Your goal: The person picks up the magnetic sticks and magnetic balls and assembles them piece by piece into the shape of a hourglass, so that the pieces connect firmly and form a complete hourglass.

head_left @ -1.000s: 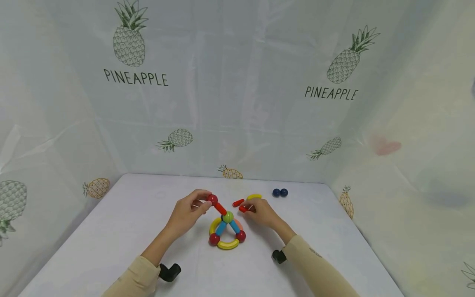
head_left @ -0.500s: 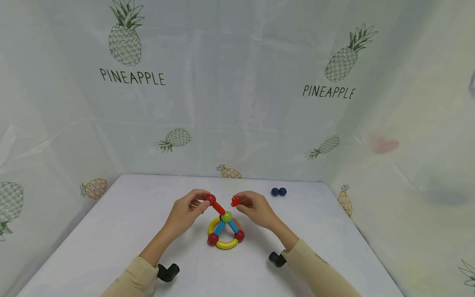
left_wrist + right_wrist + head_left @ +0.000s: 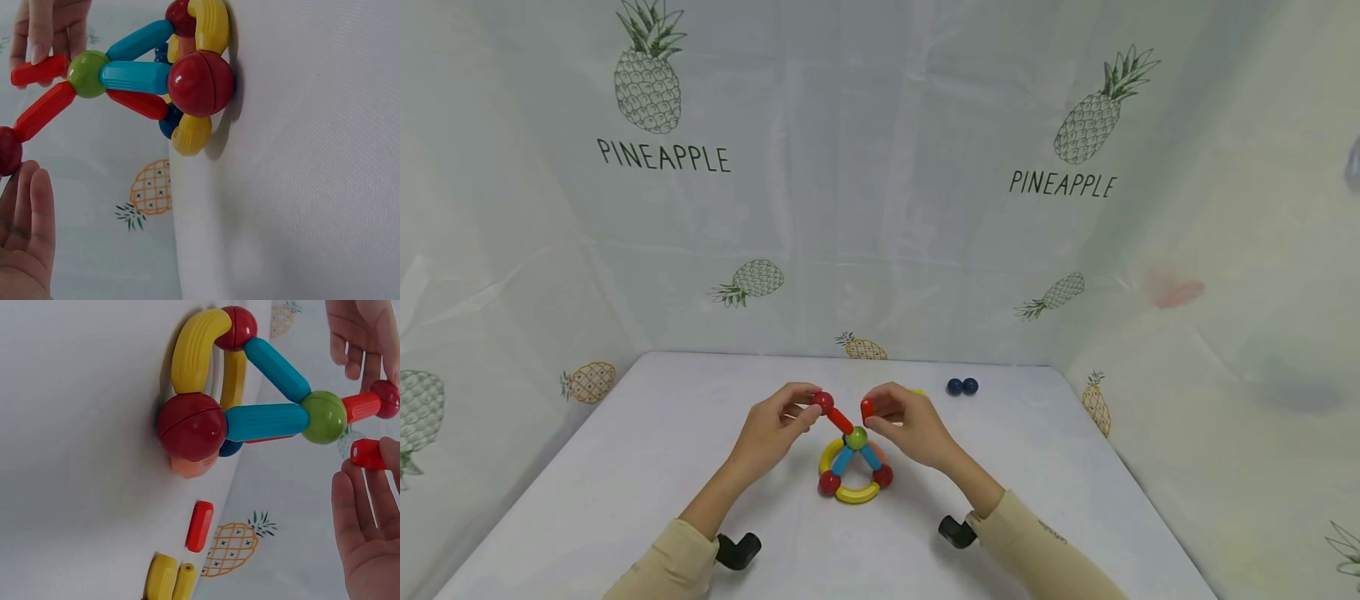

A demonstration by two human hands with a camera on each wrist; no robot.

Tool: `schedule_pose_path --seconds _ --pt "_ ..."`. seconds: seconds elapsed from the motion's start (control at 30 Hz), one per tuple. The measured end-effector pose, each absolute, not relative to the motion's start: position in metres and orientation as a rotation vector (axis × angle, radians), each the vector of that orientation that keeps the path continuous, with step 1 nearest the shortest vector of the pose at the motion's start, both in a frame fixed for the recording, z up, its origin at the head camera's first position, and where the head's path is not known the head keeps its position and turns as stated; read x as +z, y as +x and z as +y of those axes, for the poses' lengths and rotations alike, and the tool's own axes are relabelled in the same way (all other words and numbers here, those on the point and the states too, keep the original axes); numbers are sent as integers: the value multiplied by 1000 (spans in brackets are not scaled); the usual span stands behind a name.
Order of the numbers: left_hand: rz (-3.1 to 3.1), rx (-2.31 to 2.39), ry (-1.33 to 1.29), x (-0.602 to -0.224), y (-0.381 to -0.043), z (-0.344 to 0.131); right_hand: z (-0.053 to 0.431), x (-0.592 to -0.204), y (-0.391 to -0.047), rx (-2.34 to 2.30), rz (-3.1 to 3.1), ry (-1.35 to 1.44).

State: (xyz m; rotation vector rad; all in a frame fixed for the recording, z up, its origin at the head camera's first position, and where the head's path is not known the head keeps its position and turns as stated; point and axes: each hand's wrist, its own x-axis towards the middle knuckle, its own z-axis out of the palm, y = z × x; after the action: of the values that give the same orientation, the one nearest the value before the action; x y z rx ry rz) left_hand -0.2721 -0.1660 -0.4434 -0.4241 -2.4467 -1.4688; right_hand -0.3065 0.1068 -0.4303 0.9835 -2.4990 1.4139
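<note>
A frame of magnetic rods and balls stands on the table, with red balls and a curved yellow rod at its base. Blue rods rise to a green ball on top. From that ball a red rod slants up and left to a red ball, which my left hand pinches between thumb and fingers. My right hand pinches another short red rod, held roughly upright just above and right of the green ball. A gap separates them in the right wrist view.
Two dark blue balls sit together at the table's back right. Beyond the frame, a loose red rod and yellow pieces lie on the table. A pineapple-print curtain encloses the back and sides.
My right hand has come left and slightly up with the red rod, from beside the loose pieces to near the green ball. The rod has turned upright. My left hand keeps its hold.
</note>
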Motion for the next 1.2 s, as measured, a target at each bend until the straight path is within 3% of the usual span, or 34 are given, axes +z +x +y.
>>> schedule_pose_path --seconds 1.2 --pt "-2450 -1484 -413 -445 -271 -169 94 -430 -301 1412 -2539 1015"
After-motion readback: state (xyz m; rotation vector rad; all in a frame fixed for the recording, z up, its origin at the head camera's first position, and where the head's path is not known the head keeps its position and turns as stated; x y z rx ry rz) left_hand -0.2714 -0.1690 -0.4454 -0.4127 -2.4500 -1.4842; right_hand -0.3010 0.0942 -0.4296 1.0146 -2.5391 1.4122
